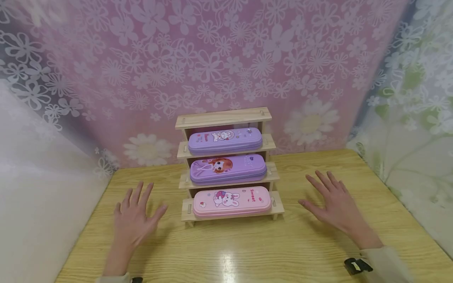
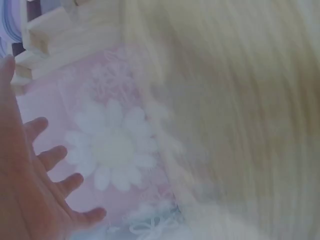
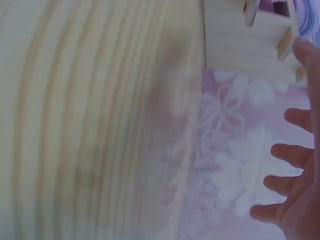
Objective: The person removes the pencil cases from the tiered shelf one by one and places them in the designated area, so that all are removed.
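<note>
A small tiered wooden rack (image 1: 223, 118) stands on the table and bears three zippered pencil cases. The pink pencil case (image 1: 233, 201) with a rabbit lies on the lowest tier. Above it is a purple pencil case (image 1: 244, 168) with a girl's picture, and on the upper tier a lilac pencil case (image 1: 225, 140) with a rabbit print. To the left of the rack my left hand (image 1: 132, 222) has its fingers spread, holding nothing. My right hand (image 1: 336, 206), likewise spread and holding nothing, is right of the rack. Both wrist views show the fingers apart.
The wooden table (image 1: 233, 251) has a light grain and a bright reflection near the front. Behind it hangs a pink flowered cloth (image 1: 226, 59). Pale sheeting (image 1: 32, 157) closes the left side, and a floral white one (image 1: 417, 129) the right.
</note>
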### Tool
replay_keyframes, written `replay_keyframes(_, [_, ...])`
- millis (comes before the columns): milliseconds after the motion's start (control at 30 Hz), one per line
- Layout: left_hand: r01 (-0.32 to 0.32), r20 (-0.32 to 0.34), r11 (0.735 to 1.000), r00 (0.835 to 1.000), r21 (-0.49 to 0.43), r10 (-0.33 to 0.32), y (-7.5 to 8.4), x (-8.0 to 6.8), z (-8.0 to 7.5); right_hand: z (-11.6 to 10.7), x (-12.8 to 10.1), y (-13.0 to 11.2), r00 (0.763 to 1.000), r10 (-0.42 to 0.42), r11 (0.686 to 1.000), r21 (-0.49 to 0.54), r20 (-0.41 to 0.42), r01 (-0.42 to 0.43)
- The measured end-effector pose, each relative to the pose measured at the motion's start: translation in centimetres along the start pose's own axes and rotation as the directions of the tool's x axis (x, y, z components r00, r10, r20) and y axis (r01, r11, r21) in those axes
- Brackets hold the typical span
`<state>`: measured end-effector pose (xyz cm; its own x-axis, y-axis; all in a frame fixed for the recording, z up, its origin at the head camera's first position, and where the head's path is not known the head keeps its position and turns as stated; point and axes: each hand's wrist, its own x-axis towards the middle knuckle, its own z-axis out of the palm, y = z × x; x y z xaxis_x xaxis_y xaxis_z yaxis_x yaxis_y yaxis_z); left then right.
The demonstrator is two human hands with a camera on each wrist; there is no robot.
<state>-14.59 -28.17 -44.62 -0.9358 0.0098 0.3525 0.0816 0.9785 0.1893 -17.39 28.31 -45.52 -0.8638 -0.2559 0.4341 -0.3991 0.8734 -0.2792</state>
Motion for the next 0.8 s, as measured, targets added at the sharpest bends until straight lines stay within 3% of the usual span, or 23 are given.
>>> replay_keyframes(167, [-0.045,-0.051,0.980,0.998,-0.193,0.036,1.7,0.9,0.2,1.1,0.6,-1.5,0.995,-0.056,0.987,0.148,-0.083,0.068])
replay_keyframes(333, [-0.049,-0.037,0.921,0.999,-0.387,0.038,3.3,2.2,0.5,2.1,0.8,-3.1,0.985,-0.116,0.954,0.261,-0.129,0.147])
replay_keyframes(467, [-0.047,-0.014,0.871,0.999,-0.490,0.046,4.6,3.3,0.9,2.6,1.0,-4.3,0.977,-0.161,0.926,0.321,-0.139,0.198])
replay_keyframes(800, [0.070,0.092,0.676,0.996,-0.734,-0.003,6.9,5.2,2.3,3.5,2.3,-7.3,0.965,-0.236,0.878,0.400,-0.115,0.262])
